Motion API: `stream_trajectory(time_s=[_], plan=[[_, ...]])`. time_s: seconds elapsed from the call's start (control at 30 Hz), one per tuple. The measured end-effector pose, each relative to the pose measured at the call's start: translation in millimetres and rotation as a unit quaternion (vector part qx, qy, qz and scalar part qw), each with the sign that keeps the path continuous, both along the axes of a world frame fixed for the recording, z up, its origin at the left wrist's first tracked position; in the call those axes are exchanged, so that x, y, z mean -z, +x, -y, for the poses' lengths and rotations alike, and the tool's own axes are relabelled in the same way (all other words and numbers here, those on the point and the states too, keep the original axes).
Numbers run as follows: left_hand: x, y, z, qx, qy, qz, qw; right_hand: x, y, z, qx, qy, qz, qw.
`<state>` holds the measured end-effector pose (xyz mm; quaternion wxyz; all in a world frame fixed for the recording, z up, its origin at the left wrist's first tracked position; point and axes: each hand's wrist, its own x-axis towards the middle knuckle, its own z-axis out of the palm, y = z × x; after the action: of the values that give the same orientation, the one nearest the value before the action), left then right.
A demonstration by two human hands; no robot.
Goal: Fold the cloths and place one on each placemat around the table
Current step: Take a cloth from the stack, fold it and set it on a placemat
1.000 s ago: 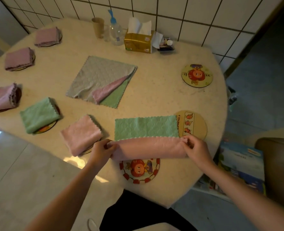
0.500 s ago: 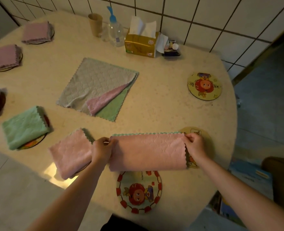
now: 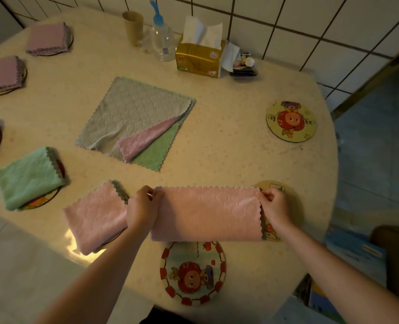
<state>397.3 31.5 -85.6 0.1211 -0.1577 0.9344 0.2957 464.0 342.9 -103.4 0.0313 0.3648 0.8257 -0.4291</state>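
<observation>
A pink cloth (image 3: 205,213) lies folded in half as a long strip near the table's front edge. My left hand (image 3: 143,208) pinches its far left corner and my right hand (image 3: 273,206) pinches its far right corner. The strip partly covers a round placemat (image 3: 285,195) on its right. A bare round placemat (image 3: 192,273) with a red border lies just in front of it, and another bare one (image 3: 291,121) sits at the right. A stack of unfolded cloths (image 3: 135,120) lies in the middle. Folded cloths rest on placemats to the left: pink (image 3: 95,216), green (image 3: 30,177), purple (image 3: 1,74).
At the back by the tiled wall stand a tissue box (image 3: 199,58), a clear bottle (image 3: 162,37) with a blue cap and a brown cup (image 3: 133,26). Another folded purple cloth (image 3: 47,38) sits far left. The table's (image 3: 240,160) edge curves round at the right.
Both hands carried the cloth's near pink edge away from me over the green side, down onto the far edge. The green face is now covered and the strip lies flat.
</observation>
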Motion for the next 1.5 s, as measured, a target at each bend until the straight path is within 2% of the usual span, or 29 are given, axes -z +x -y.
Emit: stream_trajectory(time_s=[0.07,0.13,0.17,0.2,0.27,0.33,0.4,0.43,0.47,0.63,0.8,0.93,1.13,1.5], plan=[[-8,7,-4,0.009,-0.026,-0.023,0.999,-4,1,1,0.026,-0.019,-0.006,0.999],[-15,25,-9,0.103,-0.087,-0.107,0.985,-15,7,5,0.043,-0.028,-0.010,0.999],[-16,37,-12,0.169,-0.107,-0.155,0.968,-22,14,9,0.032,-0.014,-0.017,0.999],[-16,52,-16,0.228,-0.101,-0.183,0.951,-29,23,13,0.001,0.019,-0.031,0.999],[-10,83,-25,0.322,-0.039,-0.167,0.931,-43,46,27,-0.120,0.122,-0.075,0.982],[2,114,-34,0.426,-0.016,-0.118,0.897,-49,69,47,-0.290,0.186,-0.112,0.932],[14,132,-39,0.500,-0.056,-0.104,0.858,-40,89,62,-0.450,0.239,-0.121,0.852],[17,135,-41,0.511,-0.077,-0.094,0.851,-32,98,65,-0.505,0.263,-0.112,0.814],[19,135,-40,0.512,-0.096,-0.085,0.849,-22,104,63,-0.533,0.284,-0.092,0.792],[25,125,-17,0.516,-0.134,-0.065,0.844,-3,117,31,-0.552,0.381,-0.036,0.741],[22,123,23,0.467,-0.137,-0.051,0.872,-10,121,11,-0.562,0.406,-0.014,0.720],[23,120,49,0.436,-0.158,-0.046,0.885,-18,110,19,-0.563,0.402,-0.021,0.721],[17,109,47,0.448,-0.171,-0.092,0.873,-26,89,33,-0.566,0.401,-0.023,0.720],[1,107,36,0.454,-0.220,-0.102,0.858,-26,75,32,-0.576,0.394,-0.006,0.716]])
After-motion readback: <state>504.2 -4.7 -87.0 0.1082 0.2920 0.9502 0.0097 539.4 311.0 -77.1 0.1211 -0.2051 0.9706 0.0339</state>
